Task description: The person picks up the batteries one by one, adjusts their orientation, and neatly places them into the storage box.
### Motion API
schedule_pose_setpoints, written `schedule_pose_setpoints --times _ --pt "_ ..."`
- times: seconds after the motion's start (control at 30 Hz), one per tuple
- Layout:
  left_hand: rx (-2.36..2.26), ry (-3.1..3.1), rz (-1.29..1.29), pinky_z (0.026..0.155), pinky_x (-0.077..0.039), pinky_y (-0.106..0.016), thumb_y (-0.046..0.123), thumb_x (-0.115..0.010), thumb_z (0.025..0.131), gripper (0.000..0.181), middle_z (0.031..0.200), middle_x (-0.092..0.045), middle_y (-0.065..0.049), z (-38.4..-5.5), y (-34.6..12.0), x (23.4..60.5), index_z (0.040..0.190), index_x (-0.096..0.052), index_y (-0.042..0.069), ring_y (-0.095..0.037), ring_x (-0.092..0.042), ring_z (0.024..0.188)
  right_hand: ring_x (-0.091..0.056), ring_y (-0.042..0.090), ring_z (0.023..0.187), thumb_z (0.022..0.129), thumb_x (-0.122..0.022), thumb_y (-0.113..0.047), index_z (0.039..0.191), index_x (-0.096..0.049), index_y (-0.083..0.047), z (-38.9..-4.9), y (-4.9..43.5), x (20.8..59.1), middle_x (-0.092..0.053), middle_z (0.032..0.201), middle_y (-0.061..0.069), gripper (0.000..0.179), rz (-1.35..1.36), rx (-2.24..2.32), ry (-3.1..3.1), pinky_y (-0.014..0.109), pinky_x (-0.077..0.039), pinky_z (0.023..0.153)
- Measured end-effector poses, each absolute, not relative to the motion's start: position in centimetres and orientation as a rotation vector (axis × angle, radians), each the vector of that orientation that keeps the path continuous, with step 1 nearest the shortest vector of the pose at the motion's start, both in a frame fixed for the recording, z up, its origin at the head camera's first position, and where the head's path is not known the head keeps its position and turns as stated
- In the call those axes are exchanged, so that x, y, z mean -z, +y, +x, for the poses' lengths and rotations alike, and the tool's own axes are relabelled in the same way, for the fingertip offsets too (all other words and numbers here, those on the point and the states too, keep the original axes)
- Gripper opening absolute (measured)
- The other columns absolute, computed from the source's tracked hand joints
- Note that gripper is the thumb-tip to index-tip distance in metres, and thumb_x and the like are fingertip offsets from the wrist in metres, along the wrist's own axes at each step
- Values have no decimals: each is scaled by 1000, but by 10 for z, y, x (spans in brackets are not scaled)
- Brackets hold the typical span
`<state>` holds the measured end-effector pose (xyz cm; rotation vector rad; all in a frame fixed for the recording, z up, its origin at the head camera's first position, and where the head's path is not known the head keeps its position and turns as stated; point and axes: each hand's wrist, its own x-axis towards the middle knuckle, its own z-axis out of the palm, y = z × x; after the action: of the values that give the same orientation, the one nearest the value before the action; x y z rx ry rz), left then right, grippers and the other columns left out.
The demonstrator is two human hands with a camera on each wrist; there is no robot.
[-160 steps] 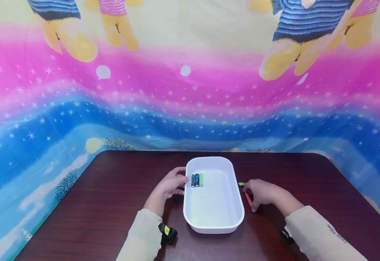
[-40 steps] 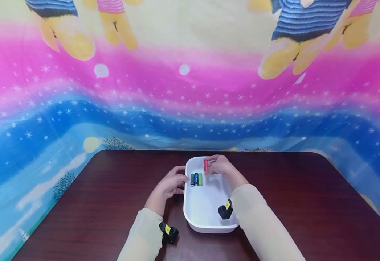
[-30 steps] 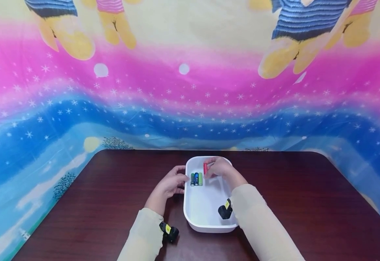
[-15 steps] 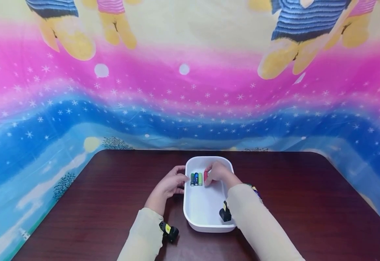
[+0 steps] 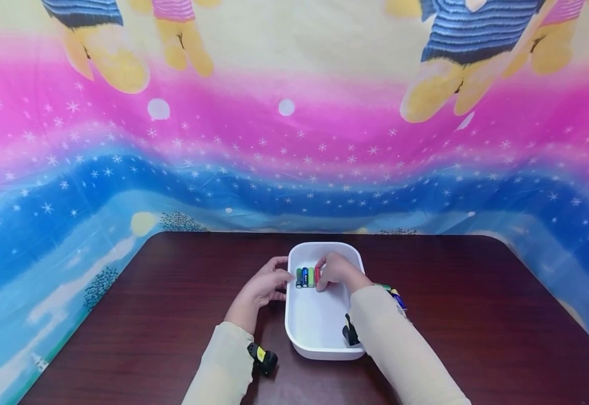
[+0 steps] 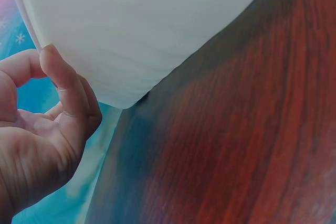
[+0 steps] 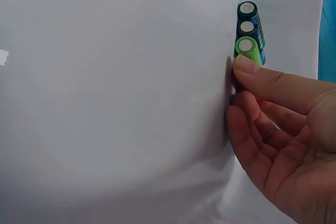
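Note:
A white plastic basin (image 5: 319, 323) stands on the dark table, long side running away from me. My left hand (image 5: 265, 284) holds its left rim, thumb and fingertip meeting at the edge in the left wrist view. Inside, a dark green battery (image 5: 299, 278), a blue battery (image 5: 305, 277) and a light green battery (image 5: 311, 277) lie side by side in a row. At the row's right end my right hand (image 5: 340, 272) pinches a red battery (image 5: 317, 274) close beside the light green one. In the right wrist view the thumb and fingers cover most of the red battery.
Several more batteries lie on the table right of the basin, among them a green battery (image 5: 383, 286) and a blue and yellow battery (image 5: 398, 298), partly hidden by the right sleeve (image 5: 395, 337). A printed cloth (image 5: 294, 140) hangs behind the table (image 5: 172, 315).
My right hand took the red battery from the right of the basin, carried it over the rim and lowered it to the row's right end. The left hand stays at the rim.

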<state>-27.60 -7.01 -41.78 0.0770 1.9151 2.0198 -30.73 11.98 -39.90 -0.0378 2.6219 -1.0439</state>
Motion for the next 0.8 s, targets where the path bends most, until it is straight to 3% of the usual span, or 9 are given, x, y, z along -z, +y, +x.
schedule_pose_setpoints --times 0.8 --pt "-2024 1921 69 48 -51 -27 1 -55 81 61 102 -54 -22 -276 -69 418 137 -31 6 -19 -56 67 -56 21 62 62 -80 4 115 -58 -7 -312 120 400 -59 80 9 59 20 1034 2563 27 -48 56"
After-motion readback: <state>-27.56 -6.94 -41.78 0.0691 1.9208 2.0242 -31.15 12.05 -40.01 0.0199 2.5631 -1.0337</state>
